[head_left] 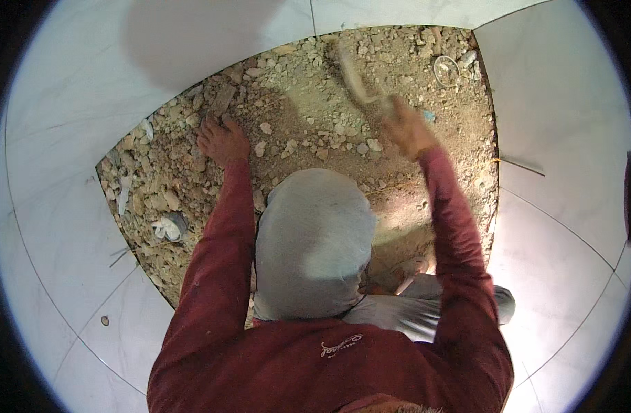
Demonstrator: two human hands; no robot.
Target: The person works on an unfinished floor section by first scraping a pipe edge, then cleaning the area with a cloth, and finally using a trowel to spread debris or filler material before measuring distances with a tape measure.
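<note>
My left hand (224,140) rests on the rubble (185,155), its fingers apart and reaching forward. Just beyond its fingertips lies a flat brownish piece (222,100), perhaps stone; I cannot tell whether the fingers touch it. On the right, my right hand (408,127) is closed around a long, pale, trowel-like tool (355,77). Motion smears this tool, so its exact kind is unclear. It points forward and left, over lighter sandy soil and loose stones.
Pale floor tiles (61,172) surround the rubble patch on several sides. A clear round ring or lid (446,70) lies at the far right of the dirt, near a small blue scrap (429,115). A crumpled white wrapper (169,227) sits left of my bent knee (314,241).
</note>
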